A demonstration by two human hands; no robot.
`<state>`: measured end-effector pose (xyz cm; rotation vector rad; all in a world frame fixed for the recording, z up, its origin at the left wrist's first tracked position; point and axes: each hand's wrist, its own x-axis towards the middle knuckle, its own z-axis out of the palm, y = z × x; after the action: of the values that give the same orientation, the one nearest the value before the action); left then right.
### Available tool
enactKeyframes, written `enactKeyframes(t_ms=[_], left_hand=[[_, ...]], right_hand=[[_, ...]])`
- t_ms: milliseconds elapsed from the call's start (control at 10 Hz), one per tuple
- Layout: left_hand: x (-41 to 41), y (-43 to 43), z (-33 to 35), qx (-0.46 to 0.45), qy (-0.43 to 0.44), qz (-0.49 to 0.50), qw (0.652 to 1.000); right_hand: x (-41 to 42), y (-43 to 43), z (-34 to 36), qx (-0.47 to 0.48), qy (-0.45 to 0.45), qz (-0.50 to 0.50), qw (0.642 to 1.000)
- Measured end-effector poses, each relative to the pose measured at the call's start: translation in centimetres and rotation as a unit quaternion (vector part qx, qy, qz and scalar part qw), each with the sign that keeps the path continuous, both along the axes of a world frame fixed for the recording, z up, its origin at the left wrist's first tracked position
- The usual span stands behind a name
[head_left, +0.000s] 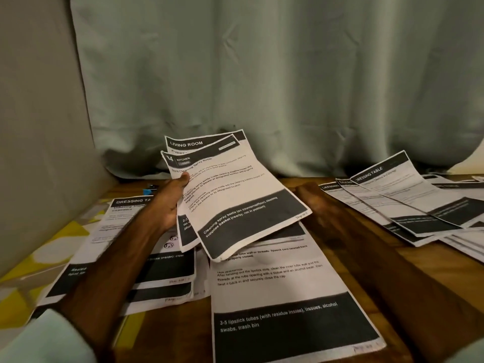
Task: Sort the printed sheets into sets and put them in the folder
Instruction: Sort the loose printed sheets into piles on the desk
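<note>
My left hand (171, 203) grips a small stack of printed sheets (235, 195) lifted above the table, thumb on top. The front sheet is headed KITCHEN, and one behind it reads LIVING ROOM (186, 144). My right arm comes in from the lower right as a dark blur. My right hand (305, 192) ends at the right edge of the held sheets, and its fingers cannot be made out. More sheets lie flat below: a lipstick-tube page (288, 297) in the middle and a DRESSING TABLE page (125, 205) on the left. No folder can be made out.
A fanned row of sheets (398, 195) lies on the wooden table (408, 271) at right. A small blue object (148, 191) sits at the back left. Yellow patterned fabric (52, 244) lies at left. A grey-green curtain (262, 74) hangs behind.
</note>
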<state>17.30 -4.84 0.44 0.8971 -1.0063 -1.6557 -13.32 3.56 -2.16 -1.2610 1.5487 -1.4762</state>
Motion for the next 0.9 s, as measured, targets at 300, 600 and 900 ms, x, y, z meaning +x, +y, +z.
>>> enactKeyframes(t_ms=[300, 600, 900], left_hand=[[0.0, 0.3, 0.0, 0.008, 0.014, -0.002, 1.000], [-0.2, 0.6, -0.2, 0.000, 0.005, -0.001, 1.000], [-0.9, 0.8, -0.2, -0.001, -0.026, -0.005, 1.000]], right_hand=[[-1.2, 1.3, -1.0, -0.013, 0.145, -0.004, 0.989], [-1.9, 1.9, 0.1, 0.118, 0.419, -0.080, 0.897], [-0.7, 4.2, -0.3, 0.170, 0.370, -0.025, 0.913]])
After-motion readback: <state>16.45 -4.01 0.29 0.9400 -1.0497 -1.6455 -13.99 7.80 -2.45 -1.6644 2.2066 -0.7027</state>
